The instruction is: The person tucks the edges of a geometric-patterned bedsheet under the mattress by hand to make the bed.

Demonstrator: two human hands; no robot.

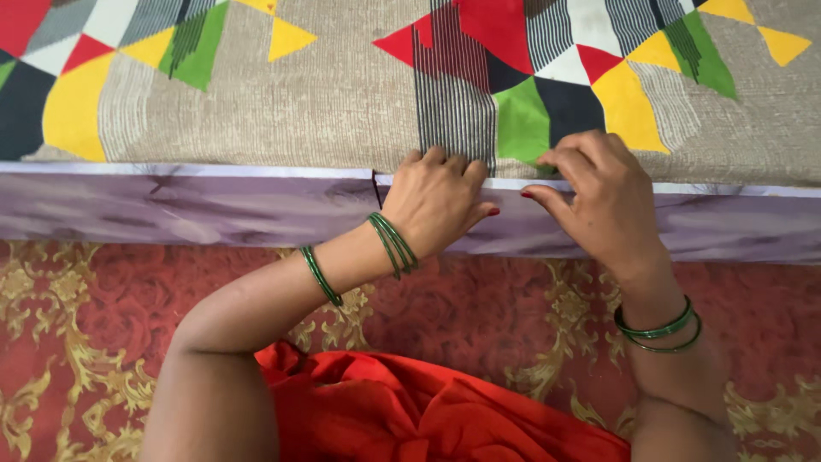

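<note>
We see a beige bedsheet (342, 103) patterned with red, yellow, green and striped triangles, spread just beyond both hands over a purple mattress edge (214, 210). Our left hand (438, 205) curls its fingers onto the sheet's border; our right hand (599, 201) pinches that border beside it. Below our wrists lies a red-and-gold carpet (85, 325).

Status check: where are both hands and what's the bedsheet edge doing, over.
Left hand and right hand both pinching the patterned bedsheet at the mattress edge. Sheet lies flat on top. Nothing in the way.
</note>
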